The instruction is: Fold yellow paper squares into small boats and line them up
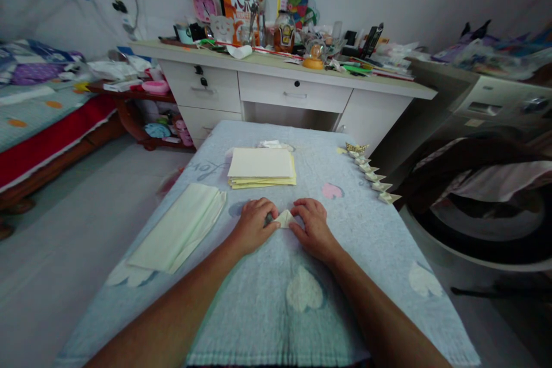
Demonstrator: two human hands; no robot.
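A small folded piece of pale paper (285,219), triangular at the top, is between my two hands on the cloth-covered table. My left hand (257,223) pinches its left side with thumb and fingers. On the other side, my right hand (313,226) grips the right edge, its fingers curled. Beyond the hands lies a stack of cream and yellow paper sheets (261,163). To the left rests a larger folded pale green sheet (181,227). Several small folded paper boats (376,176) stand in a row along the table's right edge, with a patterned one at the far end.
The table wears a light blue patterned cloth (241,322). Behind it stands a white desk (297,92) crowded with a jar (284,33), an orange snack bag (242,0) and other items. A washing machine (495,103) is at the right, a bed (47,115) at the left.
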